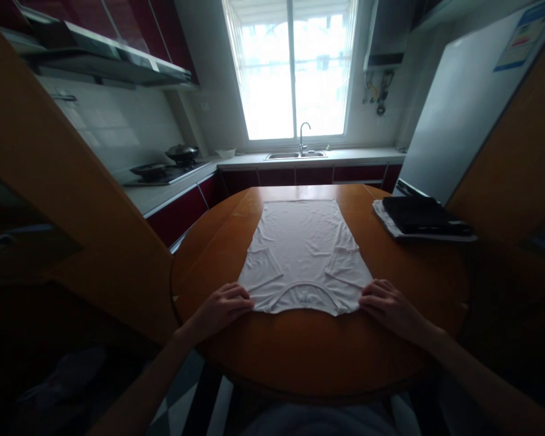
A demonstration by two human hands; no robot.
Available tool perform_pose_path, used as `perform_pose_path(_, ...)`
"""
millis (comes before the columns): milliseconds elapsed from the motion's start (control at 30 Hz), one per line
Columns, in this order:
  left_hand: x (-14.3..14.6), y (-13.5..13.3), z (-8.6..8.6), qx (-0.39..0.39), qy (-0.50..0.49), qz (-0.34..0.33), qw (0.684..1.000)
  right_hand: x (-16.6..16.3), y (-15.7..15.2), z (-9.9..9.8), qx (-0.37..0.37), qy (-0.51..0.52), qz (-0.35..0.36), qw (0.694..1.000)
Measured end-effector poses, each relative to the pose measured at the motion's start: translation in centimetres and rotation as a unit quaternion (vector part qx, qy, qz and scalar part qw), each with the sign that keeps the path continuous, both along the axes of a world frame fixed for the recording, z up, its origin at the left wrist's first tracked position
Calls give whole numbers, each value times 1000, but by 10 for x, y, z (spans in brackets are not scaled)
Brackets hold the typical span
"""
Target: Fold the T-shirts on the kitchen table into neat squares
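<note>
A white T-shirt (304,236) lies spread flat on the round wooden table, its neckline toward me and its hem at the far side. Both short sleeves are laid inward over the body, and light wrinkles run across the cloth. My left hand (227,304) pinches the shirt's near left shoulder edge. On the opposite shoulder edge, the fingers of my right hand (386,303) are closed on the fabric. Both hands rest low, close to the tabletop.
The wooden table (327,357) fills the middle. A stack of folded dark and white clothes (422,217) sits at its right side. Beyond stand a counter with a sink (295,155), a stove with pans (181,152) at left, and a fridge (454,103) at right.
</note>
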State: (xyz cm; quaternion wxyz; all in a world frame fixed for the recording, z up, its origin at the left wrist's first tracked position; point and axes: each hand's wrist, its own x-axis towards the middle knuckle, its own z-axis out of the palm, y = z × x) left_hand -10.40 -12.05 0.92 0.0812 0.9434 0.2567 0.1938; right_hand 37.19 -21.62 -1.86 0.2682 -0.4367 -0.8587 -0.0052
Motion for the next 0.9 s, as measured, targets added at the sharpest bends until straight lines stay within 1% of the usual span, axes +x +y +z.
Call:
perform_pose_path(100,2,-1,0,16,20,-6,1000,-2,-1,2,12,-22,15,1000)
perform_pose_path(233,6,-4,3,10,26,-22,999,-3,-5,6,16,-36,30,999)
perform_pose_path(400,5,-20,9,-30,39,-33,998,-7,-21,13,-25,-36,58,997)
perform_pose_path(500,-2,-32,11,-53,39,-36,997,-6,-32,15,-38,-24,66,997)
perform_pose_path(600,-16,-38,9,-59,3,-23,998,4,-38,11,-16,-5,55,998)
perform_pose_path(733,-36,-36,4,-70,-27,-1,997,23,-40,-2,12,14,30,999)
perform_pose_path(800,-40,-33,4,-73,-26,-1,997,28,-40,-7,14,15,25,999)
perform_pose_path(900,-35,-31,5,-61,-22,-6,998,27,-39,-9,15,10,23,1000)
